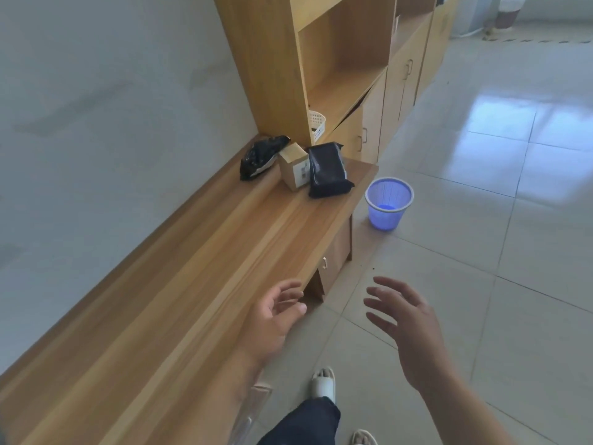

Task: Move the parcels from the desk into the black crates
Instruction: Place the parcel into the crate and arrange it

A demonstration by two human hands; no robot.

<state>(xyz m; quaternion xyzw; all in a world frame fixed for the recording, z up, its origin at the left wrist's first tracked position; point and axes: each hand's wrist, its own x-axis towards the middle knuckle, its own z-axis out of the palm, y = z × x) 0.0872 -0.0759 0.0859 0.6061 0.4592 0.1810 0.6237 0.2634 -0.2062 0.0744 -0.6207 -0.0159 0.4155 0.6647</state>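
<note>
Hands, left [274, 319] and right [402, 322], hover spread, holding nothing.

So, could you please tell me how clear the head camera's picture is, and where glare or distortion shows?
Head view: wide-angle bending tilts the desk and shelf unit; window glare washes the floor tiles at right; both the left hand and right hand look slightly motion-blurred; the parcels are soft but recognisable.
</note>
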